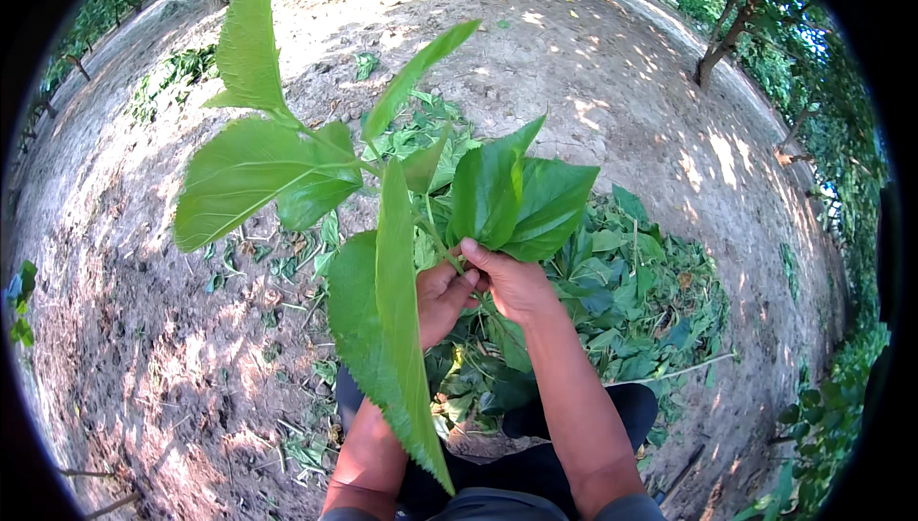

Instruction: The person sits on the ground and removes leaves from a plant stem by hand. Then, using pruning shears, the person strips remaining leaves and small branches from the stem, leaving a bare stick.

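A leafy green branch with broad, toothed leaves slants up and to the left in front of me. My left hand pinches its stem low down, partly covered by a large hanging leaf. Close against it, my right hand has thumb and fingers closed at the same stem, right under a cluster of dark glossy leaves. The two hands touch or nearly touch, and the fingertips hide just how the stem sits between them. Below and to the right of my hands lies a heap of picked leaves.
Bare, sun-dappled soil surrounds me. Scattered leaves lie at the far left. A thin pale stick pokes out of the heap. Tree trunks stand at the far right and along the back. My dark-clothed legs flank the heap's near side.
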A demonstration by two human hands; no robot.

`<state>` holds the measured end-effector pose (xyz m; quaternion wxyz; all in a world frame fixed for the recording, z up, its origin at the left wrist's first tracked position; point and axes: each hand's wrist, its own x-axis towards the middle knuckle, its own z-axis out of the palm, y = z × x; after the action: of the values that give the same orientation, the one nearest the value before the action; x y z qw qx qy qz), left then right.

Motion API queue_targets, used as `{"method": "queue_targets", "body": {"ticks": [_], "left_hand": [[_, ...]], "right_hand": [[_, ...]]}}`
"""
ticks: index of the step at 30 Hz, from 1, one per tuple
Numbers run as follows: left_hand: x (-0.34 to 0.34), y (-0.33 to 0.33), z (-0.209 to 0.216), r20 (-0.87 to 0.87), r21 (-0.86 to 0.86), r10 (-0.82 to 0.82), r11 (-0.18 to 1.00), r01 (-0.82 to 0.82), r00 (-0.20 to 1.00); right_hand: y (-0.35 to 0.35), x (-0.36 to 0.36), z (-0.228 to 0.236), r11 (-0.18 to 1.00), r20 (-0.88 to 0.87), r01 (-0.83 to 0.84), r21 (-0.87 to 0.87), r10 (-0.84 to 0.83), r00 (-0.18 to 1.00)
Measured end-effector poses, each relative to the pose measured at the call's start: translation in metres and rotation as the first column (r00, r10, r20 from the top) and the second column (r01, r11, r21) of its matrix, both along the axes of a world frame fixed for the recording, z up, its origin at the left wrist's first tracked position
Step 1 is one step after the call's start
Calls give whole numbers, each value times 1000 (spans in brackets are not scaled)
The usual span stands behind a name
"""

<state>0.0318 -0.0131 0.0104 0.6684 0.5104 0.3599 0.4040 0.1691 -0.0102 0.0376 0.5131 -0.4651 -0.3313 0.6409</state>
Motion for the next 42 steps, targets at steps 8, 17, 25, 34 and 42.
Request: {"method": "queue_targets", "body": {"ticks": [8,17,25,34,42], "left_hand": [[7,-5,18,-52,-1,390,920,-391,919],[2,-2,-8,34,-27,415,910,-415,909],[-5,9,-6,132,-41,416,909,-414,900],[-7,10,-5,-87,22,294,956,-293,952],[-12,12,-6,128,-91,327,944,-317,936]], "right_hand": [[1,-6,-27,978,-103,194,71,-187,977],[5,-15,-49,945,-162,313,-98,-325,932],[-15,31,-53,928,464,291,-233,-157,872],[18,47,-39,974,675,223,-46,-135,725],[-47,8,-39,988,407,-153,-18,147,902]]}}
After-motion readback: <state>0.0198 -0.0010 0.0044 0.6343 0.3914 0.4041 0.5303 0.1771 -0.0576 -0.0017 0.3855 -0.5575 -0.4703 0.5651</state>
